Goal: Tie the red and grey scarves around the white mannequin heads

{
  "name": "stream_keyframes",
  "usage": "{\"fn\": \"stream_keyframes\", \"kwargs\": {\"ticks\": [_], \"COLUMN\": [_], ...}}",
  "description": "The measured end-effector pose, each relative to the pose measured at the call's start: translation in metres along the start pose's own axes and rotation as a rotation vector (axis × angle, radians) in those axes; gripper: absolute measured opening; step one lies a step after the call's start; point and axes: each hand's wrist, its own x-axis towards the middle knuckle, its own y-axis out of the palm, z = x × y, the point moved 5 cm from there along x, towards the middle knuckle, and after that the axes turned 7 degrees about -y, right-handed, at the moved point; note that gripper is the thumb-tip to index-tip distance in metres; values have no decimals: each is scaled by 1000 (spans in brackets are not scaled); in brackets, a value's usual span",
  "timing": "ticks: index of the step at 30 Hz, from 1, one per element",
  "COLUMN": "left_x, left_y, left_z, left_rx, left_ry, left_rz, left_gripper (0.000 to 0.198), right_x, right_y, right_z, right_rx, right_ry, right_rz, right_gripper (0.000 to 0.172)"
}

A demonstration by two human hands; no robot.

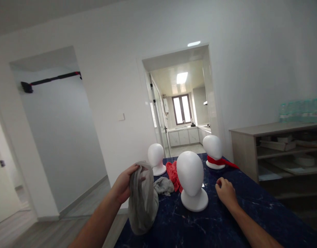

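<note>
My left hand (pixel 124 183) is closed on the upper edge of a thin grey scarf (pixel 143 203), which hangs in loose folds at the left side of the blue marbled table (pixel 171 227). Part of the scarf (pixel 164 186) lies crumpled on the tabletop, though I cannot tell if it is the same piece of cloth. A white foam mannequin head (pixel 190 175) stands upright in front, between my hands. My right hand (pixel 226 193) is to its right, just above or on the table, fingers curled in with nothing visible in them.
Behind are two more white heads, one at the left (pixel 155 155) and one at the right (pixel 212 146) with a red scarf (pixel 217 161) around its neck. A coral cloth (pixel 173 175) lies bunched mid-table. A wooden shelf unit (pixel 243 150) with water bottles (pixel 301 111) stands right.
</note>
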Motion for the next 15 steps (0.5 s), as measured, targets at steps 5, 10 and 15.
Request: {"fn": "stream_keyframes", "kwargs": {"ticks": [5, 10, 15], "left_x": [-26, -53, -73], "left_y": [27, 69, 107], "left_z": [4, 20, 45], "left_rx": [81, 154, 290], "left_ry": [-128, -180, -147], "left_rz": [223, 480, 673], "left_gripper": [35, 42, 34], "right_x": [3, -44, -72], "right_y": [-63, -101, -93], "right_z": [37, 169, 262], "right_rx": [226, 813, 1298], "right_ry": [21, -152, -193], "right_rz": [-303, 79, 556], "right_gripper": [21, 38, 63]}}
